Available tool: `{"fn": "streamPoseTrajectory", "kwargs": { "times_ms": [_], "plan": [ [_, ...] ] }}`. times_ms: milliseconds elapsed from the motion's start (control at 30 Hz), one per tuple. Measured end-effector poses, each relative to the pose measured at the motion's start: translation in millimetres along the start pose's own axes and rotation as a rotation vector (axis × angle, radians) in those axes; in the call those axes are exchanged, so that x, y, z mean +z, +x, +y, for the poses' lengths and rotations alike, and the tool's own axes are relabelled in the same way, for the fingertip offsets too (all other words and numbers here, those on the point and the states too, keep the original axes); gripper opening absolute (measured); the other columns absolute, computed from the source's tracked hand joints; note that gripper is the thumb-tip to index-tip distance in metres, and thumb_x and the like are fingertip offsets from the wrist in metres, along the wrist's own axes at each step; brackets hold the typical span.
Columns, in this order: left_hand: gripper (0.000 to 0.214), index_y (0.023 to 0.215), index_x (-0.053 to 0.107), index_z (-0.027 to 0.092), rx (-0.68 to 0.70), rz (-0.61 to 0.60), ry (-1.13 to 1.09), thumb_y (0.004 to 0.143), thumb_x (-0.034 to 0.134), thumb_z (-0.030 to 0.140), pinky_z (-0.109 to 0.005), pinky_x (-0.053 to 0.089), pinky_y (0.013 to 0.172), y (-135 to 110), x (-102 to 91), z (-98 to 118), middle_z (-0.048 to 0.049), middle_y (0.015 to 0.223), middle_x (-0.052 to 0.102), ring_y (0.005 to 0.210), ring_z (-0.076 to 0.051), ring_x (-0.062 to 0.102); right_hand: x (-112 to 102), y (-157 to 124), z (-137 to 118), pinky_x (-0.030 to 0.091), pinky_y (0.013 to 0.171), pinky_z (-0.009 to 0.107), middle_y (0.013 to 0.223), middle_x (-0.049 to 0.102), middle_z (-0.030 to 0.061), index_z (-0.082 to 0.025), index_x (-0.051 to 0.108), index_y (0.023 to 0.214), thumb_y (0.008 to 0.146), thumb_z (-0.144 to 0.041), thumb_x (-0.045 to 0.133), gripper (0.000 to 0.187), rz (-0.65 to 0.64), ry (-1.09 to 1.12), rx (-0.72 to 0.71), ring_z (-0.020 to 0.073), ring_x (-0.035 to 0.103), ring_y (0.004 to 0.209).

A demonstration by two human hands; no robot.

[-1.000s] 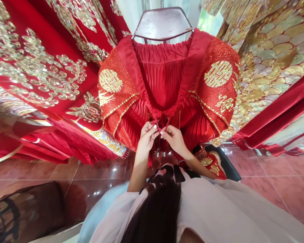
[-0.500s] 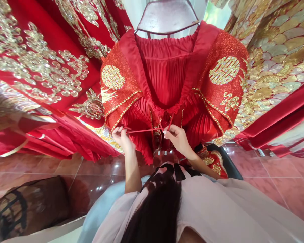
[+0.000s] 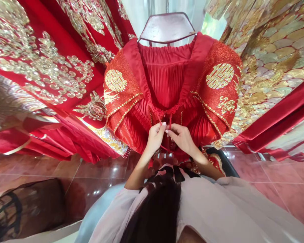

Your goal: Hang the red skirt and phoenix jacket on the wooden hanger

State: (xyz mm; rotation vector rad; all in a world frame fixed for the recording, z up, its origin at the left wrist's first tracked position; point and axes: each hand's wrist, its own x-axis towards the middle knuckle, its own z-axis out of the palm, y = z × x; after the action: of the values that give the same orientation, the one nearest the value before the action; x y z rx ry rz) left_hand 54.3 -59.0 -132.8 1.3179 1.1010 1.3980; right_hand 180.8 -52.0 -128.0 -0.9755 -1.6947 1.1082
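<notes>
A red pleated garment (image 3: 167, 77) with glittering shoulders and gold emblems hangs from a hanger (image 3: 167, 28). At its gathered neckline a thin red drawstring (image 3: 170, 118) hangs down at the front. My left hand (image 3: 155, 136) pinches the drawstring just below the neckline. Right beside it, my right hand (image 3: 180, 136) is closed on the drawstring too, the fingertips of both hands nearly touching. A slack length of the cord droops beneath them. The exact crossing of the cord is hidden by my fingers.
Red cloth with silver beading (image 3: 53, 74) hangs at the left, and a gold scale-patterned garment (image 3: 276, 57) at the right. A dark container (image 3: 230, 165) holding red-and-gold fabric stands below on the tiled floor (image 3: 268, 168). A brown bag (image 3: 40, 206) lies lower left.
My left hand has come in from the left to meet the right hand under the neckline. The cord stretched between them has gone slack. The garment appears slightly lower in view.
</notes>
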Motion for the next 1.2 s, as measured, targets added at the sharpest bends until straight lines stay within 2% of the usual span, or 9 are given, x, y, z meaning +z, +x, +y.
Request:
{"fn": "streamPoseTrajectory", "kwargs": {
  "times_ms": [167, 300, 400, 500, 600, 733, 867, 1033, 1200],
  "plan": [
    [0.034, 0.077, 0.047, 0.019, 0.204, 0.175, 0.061, 0.069, 0.075, 0.037, -0.018, 0.018, 0.039, 13.9, -40.4, 39.4, 0.0104, 0.043, 0.036, 0.035, -0.004, 0.027, -55.8, 8.6, -32.1, 0.042, 0.056, 0.020, 0.063, 0.060, -0.0021, -0.014, 0.059, 0.110, 0.076, -0.023, 0.062, 0.035, 0.074, -0.071, -0.111, 0.0074, 0.052, 0.053],
    [0.033, 0.075, 0.046, 0.021, 0.483, 0.304, 0.144, 0.069, 0.077, 0.028, -0.020, 0.016, 0.039, 28.6, -80.0, 79.0, 0.0091, 0.050, 0.036, 0.037, -0.004, 0.028, -108.3, 18.1, -54.3, 0.040, 0.049, 0.020, 0.062, 0.060, -0.0011, -0.016, 0.062, 0.103, 0.073, -0.021, 0.068, 0.030, 0.147, -0.157, -0.205, 0.0071, 0.050, 0.048],
    [0.033, 0.070, 0.044, 0.019, 0.647, 0.465, 0.257, 0.072, 0.076, 0.027, -0.021, 0.016, 0.042, 44.5, -98.5, 83.4, 0.0072, 0.056, 0.036, 0.041, -0.003, 0.027, -136.1, 29.6, -43.5, 0.040, 0.049, 0.020, 0.061, 0.060, 0.0000, -0.017, 0.064, 0.089, 0.072, -0.023, 0.069, 0.018, 0.201, -0.199, -0.225, 0.0084, 0.052, 0.050],
    [0.021, 0.073, 0.046, 0.018, 0.677, 0.661, 0.495, 0.081, 0.065, 0.026, -0.023, 0.023, 0.046, 52.3, -96.1, 68.3, 0.0049, 0.061, 0.043, 0.044, -0.005, 0.033, -140.1, 40.2, -20.4, 0.042, 0.051, 0.022, 0.063, 0.061, 0.0018, -0.015, 0.065, 0.080, 0.075, -0.024, 0.064, 0.010, 0.200, -0.296, -0.221, 0.0095, 0.053, 0.050],
    [0.010, 0.091, 0.054, 0.017, 0.646, 0.783, 0.878, 0.083, 0.056, 0.023, -0.031, 0.038, 0.065, 48.4, -71.0, 51.6, -0.0020, 0.074, 0.057, 0.066, -0.016, 0.053, -120.7, 45.2, -7.5, 0.046, 0.062, 0.029, 0.073, 0.066, 0.0050, -0.016, 0.068, 0.085, 0.081, -0.025, 0.057, 0.015, 0.211, -0.557, -0.256, 0.0140, 0.058, 0.060],
    [0.024, 0.096, 0.058, 0.016, 0.603, 0.554, 1.191, 0.082, 0.059, 0.035, -0.040, 0.039, 0.081, 49.0, -24.3, 34.1, -0.0101, 0.094, 0.063, 0.091, -0.028, 0.055, -82.3, 50.8, -15.5, 0.045, 0.080, 0.034, 0.093, 0.067, 0.0063, -0.017, 0.067, 0.096, 0.085, -0.029, 0.055, 0.020, 0.322, -0.802, -0.370, 0.0200, 0.059, 0.085],
    [0.024, 0.093, 0.058, 0.016, 0.473, 0.365, 1.175, 0.086, 0.055, 0.038, -0.036, 0.042, 0.078, 68.2, 3.6, 16.8, -0.0123, 0.094, 0.063, 0.092, -0.028, 0.056, -51.8, 67.7, -28.1, 0.044, 0.080, 0.034, 0.092, 0.065, 0.0071, -0.016, 0.064, 0.097, 0.086, -0.034, 0.056, 0.022, 0.356, -0.880, -0.319, 0.0205, 0.057, 0.085],
    [0.016, 0.078, 0.054, 0.017, 0.410, 0.237, 0.859, 0.090, 0.046, 0.025, -0.029, 0.044, 0.072, 80.1, 3.7, 15.9, -0.0068, 0.080, 0.061, 0.077, -0.020, 0.059, -40.5, 90.2, -29.5, 0.042, 0.079, 0.034, 0.096, 0.061, 0.0114, -0.013, 0.063, 0.091, 0.087, -0.021, 0.051, 0.014, 0.344, -0.960, -0.255, 0.0232, 0.054, 0.093],
    [0.017, 0.074, 0.049, 0.018, 0.350, 0.037, 0.295, 0.089, 0.044, 0.023, -0.024, 0.046, 0.067, 78.2, -7.6, 32.4, 0.0005, 0.063, 0.055, 0.061, -0.013, 0.056, -51.4, 97.5, -30.7, 0.043, 0.071, 0.027, 0.076, 0.060, 0.0046, -0.012, 0.060, 0.073, 0.077, -0.008, 0.053, 0.008, 0.287, -0.500, -0.265, 0.0141, 0.055, 0.072]
  ]
}}
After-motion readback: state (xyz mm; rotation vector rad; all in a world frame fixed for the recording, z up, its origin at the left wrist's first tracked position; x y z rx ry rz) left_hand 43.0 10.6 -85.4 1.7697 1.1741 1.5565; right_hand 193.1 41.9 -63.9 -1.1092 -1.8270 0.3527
